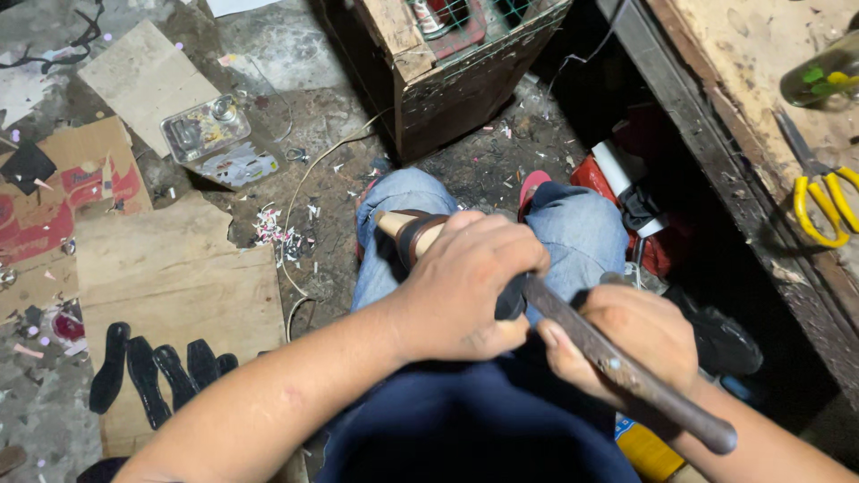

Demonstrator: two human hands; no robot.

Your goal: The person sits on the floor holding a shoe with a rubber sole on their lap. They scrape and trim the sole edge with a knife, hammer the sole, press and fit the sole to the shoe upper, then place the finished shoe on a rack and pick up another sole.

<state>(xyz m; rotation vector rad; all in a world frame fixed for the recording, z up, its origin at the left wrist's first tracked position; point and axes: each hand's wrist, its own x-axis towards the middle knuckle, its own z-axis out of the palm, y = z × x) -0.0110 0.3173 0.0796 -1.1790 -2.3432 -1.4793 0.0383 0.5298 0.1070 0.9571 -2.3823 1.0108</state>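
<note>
My left hand (pixel 465 286) is wrapped around a wooden shoe form (pixel 394 224) with a dark brown strap across it, holding it on my lap over blue jeans (pixel 582 228). My right hand (pixel 635 335) grips a long, dark, rusty metal tool (pixel 617 362). The tool's front end meets the form under my left fingers, and its rounded handle end sticks out toward the lower right. What the tool tip touches is hidden by my left hand.
Several black shoe soles (pixel 152 367) lie on a cardboard sheet (pixel 179 277) at the left. A flat metal tin (pixel 206 130) sits on the littered floor. A wooden crate (pixel 456 63) stands ahead. Yellow-handled scissors (pixel 828 201) and a bottle (pixel 823 76) rest on the right workbench.
</note>
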